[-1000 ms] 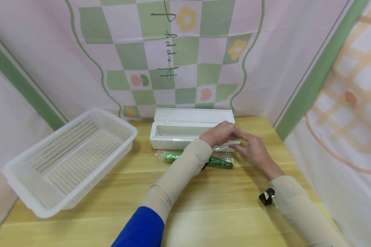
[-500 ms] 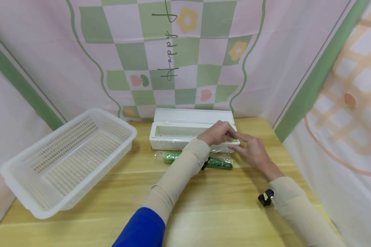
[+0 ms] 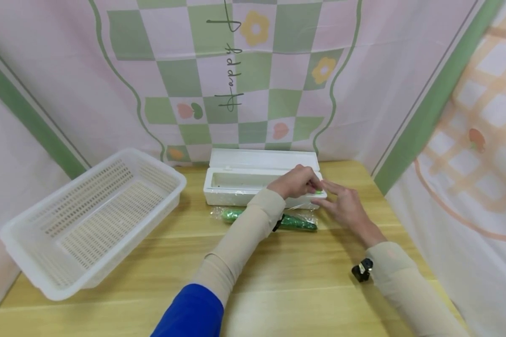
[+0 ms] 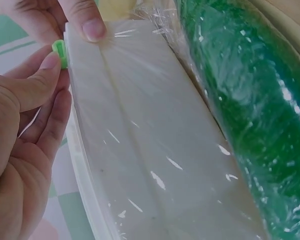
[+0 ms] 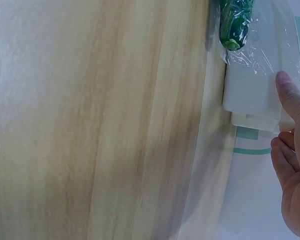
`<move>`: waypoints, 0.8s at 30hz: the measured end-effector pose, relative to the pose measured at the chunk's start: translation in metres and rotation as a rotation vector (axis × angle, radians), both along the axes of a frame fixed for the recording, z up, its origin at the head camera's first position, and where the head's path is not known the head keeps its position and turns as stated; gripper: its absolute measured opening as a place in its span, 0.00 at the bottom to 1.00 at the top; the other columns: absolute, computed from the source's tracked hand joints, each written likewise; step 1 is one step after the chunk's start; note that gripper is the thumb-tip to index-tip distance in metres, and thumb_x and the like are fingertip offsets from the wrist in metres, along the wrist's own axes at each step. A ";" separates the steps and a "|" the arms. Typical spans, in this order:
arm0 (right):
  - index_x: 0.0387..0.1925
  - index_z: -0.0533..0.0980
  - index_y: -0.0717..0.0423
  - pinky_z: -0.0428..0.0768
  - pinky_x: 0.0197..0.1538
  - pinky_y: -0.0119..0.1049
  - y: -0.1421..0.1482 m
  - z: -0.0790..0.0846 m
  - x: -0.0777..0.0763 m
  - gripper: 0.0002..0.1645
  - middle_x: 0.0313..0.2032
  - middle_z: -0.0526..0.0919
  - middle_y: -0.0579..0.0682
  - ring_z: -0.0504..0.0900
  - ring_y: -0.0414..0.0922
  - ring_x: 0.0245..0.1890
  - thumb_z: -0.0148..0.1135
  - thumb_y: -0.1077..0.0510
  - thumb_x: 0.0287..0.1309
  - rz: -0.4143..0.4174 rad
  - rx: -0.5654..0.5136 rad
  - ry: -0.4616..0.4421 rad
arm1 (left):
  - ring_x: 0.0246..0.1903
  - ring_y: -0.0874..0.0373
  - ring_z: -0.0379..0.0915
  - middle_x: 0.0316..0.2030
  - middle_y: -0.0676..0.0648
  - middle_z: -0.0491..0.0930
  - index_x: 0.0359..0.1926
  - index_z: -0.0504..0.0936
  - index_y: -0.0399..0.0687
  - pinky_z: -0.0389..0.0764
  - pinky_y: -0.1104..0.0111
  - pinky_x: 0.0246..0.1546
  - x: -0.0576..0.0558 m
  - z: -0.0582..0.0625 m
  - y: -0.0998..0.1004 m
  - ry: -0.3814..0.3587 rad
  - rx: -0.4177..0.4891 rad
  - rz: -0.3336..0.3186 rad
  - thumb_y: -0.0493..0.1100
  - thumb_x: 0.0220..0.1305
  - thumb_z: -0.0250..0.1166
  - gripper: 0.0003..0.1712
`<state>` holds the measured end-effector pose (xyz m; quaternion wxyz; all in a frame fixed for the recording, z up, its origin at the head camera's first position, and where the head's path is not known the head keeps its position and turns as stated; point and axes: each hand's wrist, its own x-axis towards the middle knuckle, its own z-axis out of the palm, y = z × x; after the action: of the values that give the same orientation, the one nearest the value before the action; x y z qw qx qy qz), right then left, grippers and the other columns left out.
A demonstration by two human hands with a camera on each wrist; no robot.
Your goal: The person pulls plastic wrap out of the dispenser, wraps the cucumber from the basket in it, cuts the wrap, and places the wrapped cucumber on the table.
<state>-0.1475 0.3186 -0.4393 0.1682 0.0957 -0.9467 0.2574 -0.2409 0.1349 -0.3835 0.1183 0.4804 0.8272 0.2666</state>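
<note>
A white cling film dispenser box (image 3: 227, 199) stands at the back of the table with its lid raised. Clear film (image 4: 155, 170) runs over its front and down to a green cucumber (image 3: 301, 223), which lies wrapped in film before the box. At the box's right end, my left hand (image 3: 296, 181) pinches a small bright green slider (image 4: 60, 52) between thumb and finger. My right hand (image 3: 345, 208) grips the same end, its thumb (image 5: 286, 85) pressing film against the front. Its other fingers are partly hidden behind the box.
A white perforated plastic basket (image 3: 105, 224) sits at an angle on the left of the wooden table (image 3: 295, 290). Patterned cloth (image 3: 244, 75) hangs close behind the box and along both sides.
My left hand has shifted slightly left at the box's right end, and the green slider shows more clearly. My right hand, the cucumber and the basket are practically still.
</note>
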 end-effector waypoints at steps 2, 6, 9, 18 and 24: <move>0.67 0.78 0.56 0.89 0.49 0.56 0.000 0.000 0.000 0.37 0.66 0.79 0.64 0.80 0.51 0.19 0.79 0.53 0.58 0.003 0.004 0.011 | 0.49 0.60 0.87 0.52 0.48 0.91 0.54 0.90 0.46 0.82 0.83 0.49 0.000 0.000 -0.001 -0.004 0.000 -0.005 0.34 0.71 0.67 0.14; 0.67 0.77 0.58 0.88 0.51 0.58 0.000 -0.001 -0.001 0.37 0.66 0.79 0.65 0.85 0.58 0.29 0.80 0.53 0.57 0.014 -0.010 0.017 | 0.50 0.60 0.87 0.52 0.48 0.91 0.54 0.90 0.46 0.82 0.82 0.50 -0.002 -0.001 -0.002 -0.006 0.004 -0.018 0.34 0.71 0.67 0.14; 0.67 0.77 0.59 0.89 0.50 0.57 0.000 -0.001 -0.001 0.38 0.66 0.78 0.66 0.84 0.56 0.28 0.80 0.53 0.57 0.014 -0.015 0.015 | 0.49 0.61 0.87 0.51 0.48 0.91 0.54 0.91 0.47 0.82 0.82 0.50 -0.003 -0.001 -0.002 0.007 0.006 -0.030 0.34 0.71 0.67 0.14; 0.65 0.77 0.66 0.89 0.51 0.56 -0.001 -0.003 -0.003 0.39 0.64 0.79 0.68 0.78 0.44 0.20 0.81 0.54 0.56 0.017 -0.003 0.041 | 0.47 0.62 0.86 0.50 0.50 0.91 0.52 0.92 0.48 0.82 0.81 0.51 -0.006 0.003 -0.014 0.052 -0.015 -0.065 0.35 0.72 0.67 0.13; 0.65 0.77 0.67 0.90 0.42 0.52 -0.001 -0.004 -0.003 0.39 0.63 0.79 0.68 0.79 0.51 0.20 0.81 0.55 0.55 0.005 0.014 0.051 | 0.50 0.60 0.87 0.52 0.48 0.91 0.54 0.91 0.47 0.82 0.80 0.53 -0.008 0.003 -0.025 0.020 -0.026 -0.050 0.34 0.72 0.67 0.14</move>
<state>-0.1504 0.3178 -0.4432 0.1910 0.1060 -0.9436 0.2488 -0.2487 0.1101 -0.3801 0.1229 0.5019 0.8193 0.2482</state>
